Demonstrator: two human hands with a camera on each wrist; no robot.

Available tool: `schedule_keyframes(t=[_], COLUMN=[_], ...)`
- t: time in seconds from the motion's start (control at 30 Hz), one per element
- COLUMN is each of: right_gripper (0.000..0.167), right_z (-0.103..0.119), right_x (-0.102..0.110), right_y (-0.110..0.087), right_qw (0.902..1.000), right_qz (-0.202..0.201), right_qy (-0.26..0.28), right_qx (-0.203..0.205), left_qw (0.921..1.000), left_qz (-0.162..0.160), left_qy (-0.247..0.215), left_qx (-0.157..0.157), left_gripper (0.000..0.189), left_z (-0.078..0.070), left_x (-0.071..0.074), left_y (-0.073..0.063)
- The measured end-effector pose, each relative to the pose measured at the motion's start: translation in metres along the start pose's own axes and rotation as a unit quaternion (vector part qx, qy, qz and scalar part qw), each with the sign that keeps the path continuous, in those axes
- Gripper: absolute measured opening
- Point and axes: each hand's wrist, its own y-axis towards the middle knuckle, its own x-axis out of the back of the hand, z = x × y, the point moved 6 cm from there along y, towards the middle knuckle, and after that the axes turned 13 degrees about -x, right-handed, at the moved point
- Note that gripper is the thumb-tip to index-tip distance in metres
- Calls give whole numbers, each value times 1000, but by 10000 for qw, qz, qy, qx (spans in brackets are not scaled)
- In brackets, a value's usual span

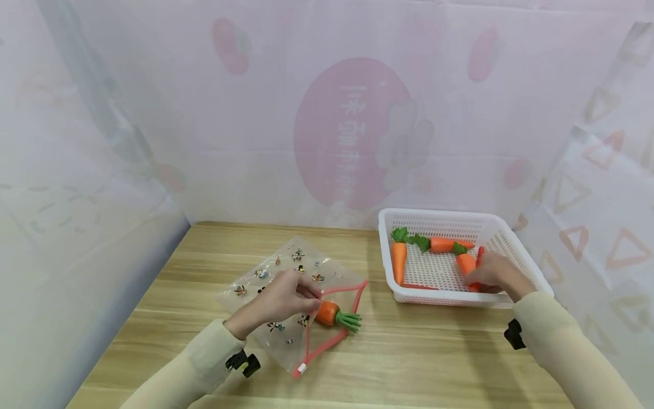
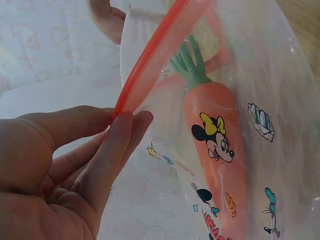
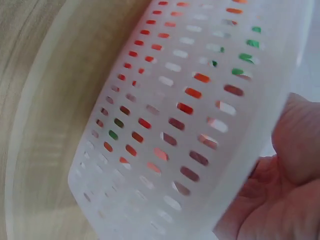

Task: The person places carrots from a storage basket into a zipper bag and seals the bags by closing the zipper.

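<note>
My left hand pinches the red zip edge of a clear plastic bag printed with cartoon figures; thumb and fingertips meet on that edge in the left wrist view. Inside the mouth of the bag lies an orange toy carrot, its green top toward the opening. Over at the white basket, my right hand reaches in, fingers curled at the lower part of a carrot. The basket wall hides these fingertips in the right wrist view. A red tip shows beside them.
More carrots lie in the basket: one upright along the left side, another crosswise at the back, a red strip by the front wall. A white zip slider sits at the bag's near corner. Printed curtains enclose the wooden table.
</note>
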Motion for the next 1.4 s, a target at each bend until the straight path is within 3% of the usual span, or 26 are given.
schedule_keyframes(t=[0.37, 0.73, 1.07, 1.4], right_gripper=[26, 34, 35, 32], right_z=[-13, -22, -23, -15], right_x=[34, 53, 56, 60], right_y=[-7, -11, -19, -30], right_qw=[9980, 9860, 9839, 9781], right_qz=[-513, -1513, -1598, -1689], right_qy=[340, 149, 213, 300], right_qx=[149, 678, 769, 1177], left_qw=[10000, 9999, 9999, 9998], left_qz=[-25, -26, -6, 12], left_qy=[-2, 93, 114, 168], left_qx=[50, 37, 52, 52], left_gripper=[14, 14, 14, 14], left_z=[0, 0, -1, -1], left_x=[0, 0, 0, 0], left_y=[0, 0, 0, 1])
